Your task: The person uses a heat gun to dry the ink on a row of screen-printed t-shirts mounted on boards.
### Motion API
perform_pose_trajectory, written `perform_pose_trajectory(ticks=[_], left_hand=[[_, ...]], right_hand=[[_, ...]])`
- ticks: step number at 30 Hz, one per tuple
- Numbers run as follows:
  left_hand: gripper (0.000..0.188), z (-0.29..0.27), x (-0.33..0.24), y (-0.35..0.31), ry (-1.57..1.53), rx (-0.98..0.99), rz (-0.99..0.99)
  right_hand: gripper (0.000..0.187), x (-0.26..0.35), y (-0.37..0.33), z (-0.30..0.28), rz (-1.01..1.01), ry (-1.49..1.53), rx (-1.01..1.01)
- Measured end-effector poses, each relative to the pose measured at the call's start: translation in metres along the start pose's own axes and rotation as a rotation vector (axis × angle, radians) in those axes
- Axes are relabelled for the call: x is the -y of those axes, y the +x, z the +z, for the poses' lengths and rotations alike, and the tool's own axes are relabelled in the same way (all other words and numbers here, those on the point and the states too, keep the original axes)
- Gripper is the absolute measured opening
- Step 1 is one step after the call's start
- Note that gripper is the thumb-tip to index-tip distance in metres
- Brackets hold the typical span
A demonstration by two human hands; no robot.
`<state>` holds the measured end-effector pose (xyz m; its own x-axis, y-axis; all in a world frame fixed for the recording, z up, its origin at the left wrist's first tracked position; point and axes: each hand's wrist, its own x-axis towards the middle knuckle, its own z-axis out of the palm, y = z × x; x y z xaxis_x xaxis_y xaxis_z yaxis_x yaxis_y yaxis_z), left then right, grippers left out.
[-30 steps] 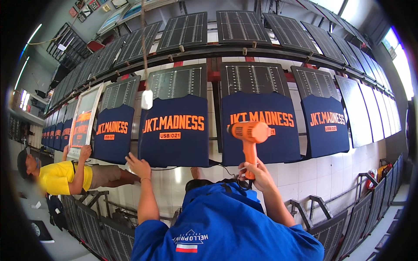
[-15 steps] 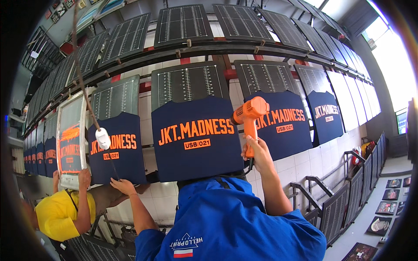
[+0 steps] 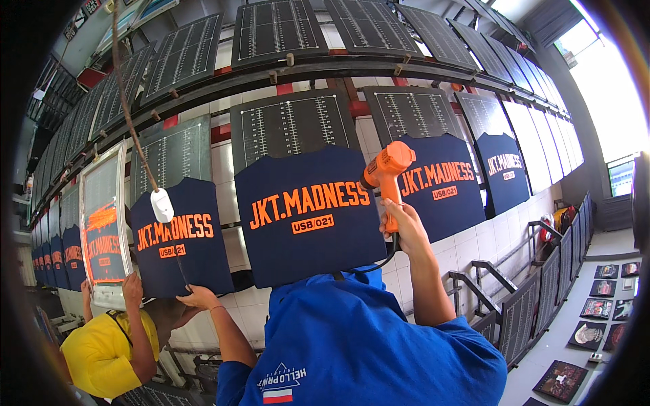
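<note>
In my right hand (image 3: 406, 229) is an orange heat gun (image 3: 388, 176), gripped by its handle. Its nozzle faces left, over the right edge of a navy shirt (image 3: 308, 250) with orange lettering on a dark board. Far left, a thin black power cord (image 3: 179, 260) drops from a white socket (image 3: 161, 205) across another navy shirt (image 3: 177, 271). It reaches the fingers of my left hand (image 3: 200, 298), closed at that shirt's lower edge; their hold is partly hidden.
At the left, a person in a yellow shirt (image 3: 101, 352) holds a framed printing screen (image 3: 101, 287) over a board. Two more printed shirts (image 3: 443, 210) (image 3: 504, 186) lie to the right. A long rail (image 3: 271, 76) separates the rows of boards; metal brackets (image 3: 477, 291) stand lower right.
The view has shifted slightly. My left hand sits a little lower and farther right, still by the cord's end. The heat gun remains near the middle shirt's right edge, its nozzle still leftward.
</note>
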<state>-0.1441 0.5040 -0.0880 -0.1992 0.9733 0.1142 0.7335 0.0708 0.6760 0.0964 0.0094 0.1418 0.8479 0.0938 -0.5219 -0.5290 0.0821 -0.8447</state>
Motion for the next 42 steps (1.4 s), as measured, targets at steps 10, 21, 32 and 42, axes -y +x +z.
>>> perform_pose_trajectory(ticks=[10,21,32,42], left_hand=[[0.05,0.006,0.002,0.005,-0.126,0.006,-0.097],[0.054,0.019,0.027,0.016,-0.138,0.036,-0.063],[0.063,0.008,0.008,0.008,-0.165,0.058,-0.123],[0.062,0.013,0.015,0.008,-0.069,-0.006,-0.079]], right_hand=[[0.033,0.001,-0.009,0.005,0.05,-0.08,0.008],[0.032,-0.009,-0.029,-0.005,0.041,-0.066,-0.043],[0.039,-0.01,-0.036,0.005,0.081,-0.058,0.01],[0.03,-0.007,-0.026,0.019,0.081,-0.142,0.063]])
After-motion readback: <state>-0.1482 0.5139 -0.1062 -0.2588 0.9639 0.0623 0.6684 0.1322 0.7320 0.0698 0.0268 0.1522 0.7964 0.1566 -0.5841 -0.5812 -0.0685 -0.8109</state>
